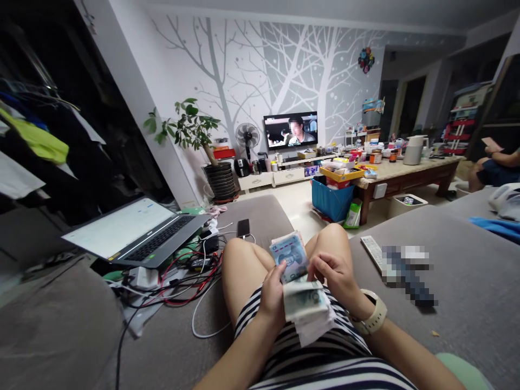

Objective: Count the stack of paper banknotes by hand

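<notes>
I sit on a grey sofa [467,281] with my knees up. My left hand [273,295] is closed around a stack of banknotes [291,259], the thumb pressing on the top blue-green note. My right hand [333,273], with a pale watch [374,314] on its wrist, pinches the notes' right edge, and folded-over notes [306,306] hang down toward my striped shorts.
An open laptop [136,230] lies at the left above tangled cables [182,281], with a phone [242,227] beside it. A remote [371,250] rests on the sofa to the right. Ahead stand a cluttered coffee table [406,170], a blue bin [331,200], a TV [290,130], a fan and a plant. Another person sits at far right [493,168].
</notes>
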Demonstrator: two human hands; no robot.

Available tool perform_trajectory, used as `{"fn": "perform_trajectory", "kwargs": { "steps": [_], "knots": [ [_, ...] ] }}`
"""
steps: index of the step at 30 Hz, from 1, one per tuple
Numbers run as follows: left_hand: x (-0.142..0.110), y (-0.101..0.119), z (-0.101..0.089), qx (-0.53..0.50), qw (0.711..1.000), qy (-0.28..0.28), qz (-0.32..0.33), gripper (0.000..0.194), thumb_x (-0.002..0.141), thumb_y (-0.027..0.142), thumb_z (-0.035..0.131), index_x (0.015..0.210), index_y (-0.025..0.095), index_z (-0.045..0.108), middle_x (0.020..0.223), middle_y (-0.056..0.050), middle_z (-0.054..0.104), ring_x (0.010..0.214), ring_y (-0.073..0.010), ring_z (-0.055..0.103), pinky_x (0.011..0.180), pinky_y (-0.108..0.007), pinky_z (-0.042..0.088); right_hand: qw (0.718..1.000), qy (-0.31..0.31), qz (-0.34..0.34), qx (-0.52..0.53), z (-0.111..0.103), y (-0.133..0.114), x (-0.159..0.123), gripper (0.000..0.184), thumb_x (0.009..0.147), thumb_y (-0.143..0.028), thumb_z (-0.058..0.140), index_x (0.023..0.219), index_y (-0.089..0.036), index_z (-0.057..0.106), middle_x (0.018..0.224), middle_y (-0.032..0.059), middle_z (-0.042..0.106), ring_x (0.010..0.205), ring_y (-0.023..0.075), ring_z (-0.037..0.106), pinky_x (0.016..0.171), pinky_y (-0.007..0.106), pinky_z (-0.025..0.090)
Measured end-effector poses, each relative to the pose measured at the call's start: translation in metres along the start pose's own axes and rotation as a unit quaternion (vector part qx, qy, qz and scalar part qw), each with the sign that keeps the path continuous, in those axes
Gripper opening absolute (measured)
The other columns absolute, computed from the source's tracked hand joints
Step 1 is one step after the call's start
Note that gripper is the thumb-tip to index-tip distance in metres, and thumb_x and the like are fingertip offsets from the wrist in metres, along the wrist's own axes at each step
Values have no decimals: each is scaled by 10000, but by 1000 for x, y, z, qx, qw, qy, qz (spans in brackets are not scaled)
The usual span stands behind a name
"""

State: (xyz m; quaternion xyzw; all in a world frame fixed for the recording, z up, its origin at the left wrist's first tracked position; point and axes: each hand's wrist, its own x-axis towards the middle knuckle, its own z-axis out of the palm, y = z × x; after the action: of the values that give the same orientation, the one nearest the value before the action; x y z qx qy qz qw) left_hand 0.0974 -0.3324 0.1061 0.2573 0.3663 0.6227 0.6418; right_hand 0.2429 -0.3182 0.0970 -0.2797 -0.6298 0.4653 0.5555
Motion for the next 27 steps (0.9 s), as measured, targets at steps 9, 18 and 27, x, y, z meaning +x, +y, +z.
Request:
{"fn": "perform_trajectory", "kwargs": {
  "steps": [9, 18, 27],
  "knots": [
    [-3, -9, -7, 18, 999, -46, 0, 331, 653, 298, 743, 916, 101, 697, 837, -109, 747, 823, -282, 702, 805, -379, 521, 996, 73, 45, -9, -2, 25, 13, 426, 773, -579, 649, 699, -193, 483, 595, -27, 495, 569, 123, 437, 543, 251, 351],
    [5, -22, -12, -12, 999, -44, -1, 363, 702, 353, 730, 949, 89, 695, 898, -123, 746, 911, -292, 694, 854, -388, 519, 991, 103, 21, -78, -4, 35, 11, 401, 826, -528, 604, 642, -189, 496, 585, -32, 412, 578, 119, 369, 537, 246, 306],
    [10, -15, -9, -49, 999, 13, 9, 268, 781, 299, 624, 921, 83, 704, 882, -110, 748, 914, -269, 700, 846, -362, 538, 993, 83, -10, -83, 2, 21, 3, 373, 858, -491, 589, 651, -193, 501, 581, -32, 401, 562, 116, 350, 523, 254, 282]
  ]
}}
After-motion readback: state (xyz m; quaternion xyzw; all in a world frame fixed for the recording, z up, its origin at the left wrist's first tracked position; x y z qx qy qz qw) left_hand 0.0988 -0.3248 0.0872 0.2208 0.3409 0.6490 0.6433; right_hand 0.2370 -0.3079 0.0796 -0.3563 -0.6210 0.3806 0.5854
